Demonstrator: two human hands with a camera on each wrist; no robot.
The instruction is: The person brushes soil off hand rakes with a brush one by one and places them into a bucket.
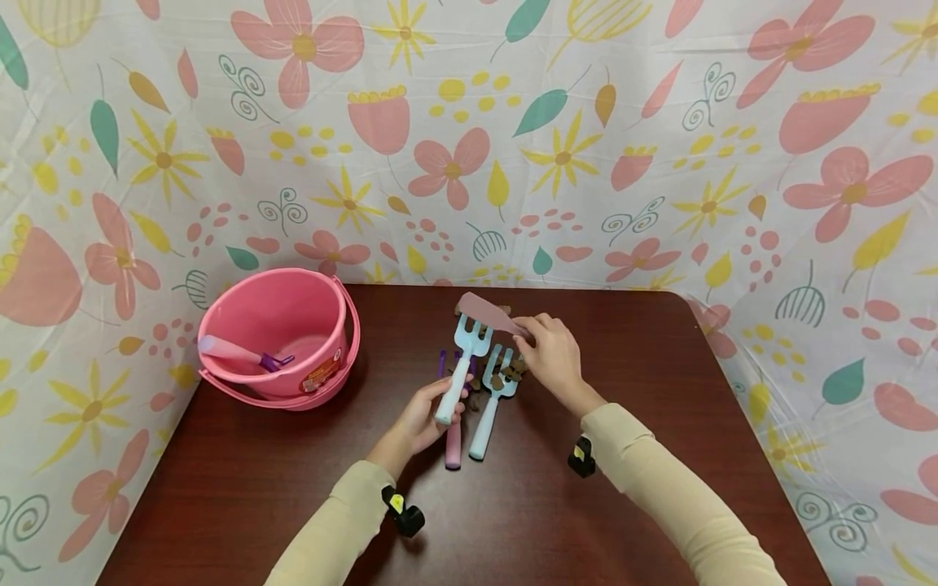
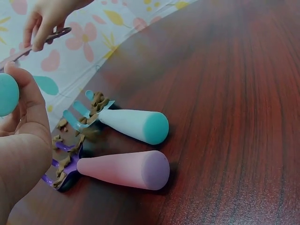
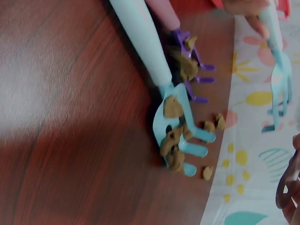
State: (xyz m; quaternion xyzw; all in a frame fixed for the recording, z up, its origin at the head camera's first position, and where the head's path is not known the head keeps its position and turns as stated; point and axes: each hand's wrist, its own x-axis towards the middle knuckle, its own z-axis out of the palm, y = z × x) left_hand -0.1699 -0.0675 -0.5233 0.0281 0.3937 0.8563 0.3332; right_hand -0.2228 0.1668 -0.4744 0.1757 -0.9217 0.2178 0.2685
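Note:
My left hand grips the handle of a light blue toy garden fork, raised with its tines pointing away from me. My right hand pinches a flat mauve spatula by its handle, which ends in a hole. In the head view the spatula's blade overlaps the fork's tines. Below them on the table lie a second light blue fork and a fork with purple tines and a pink handle. Brown dough-like pieces cover parts of both heads, and a few crumbs lie beyond the tines.
At the left of the dark wooden table stands a pink bucket with its handle lowered. Another pink-handled tool with a purple head leans inside it. A flowered cloth hangs behind and around the table.

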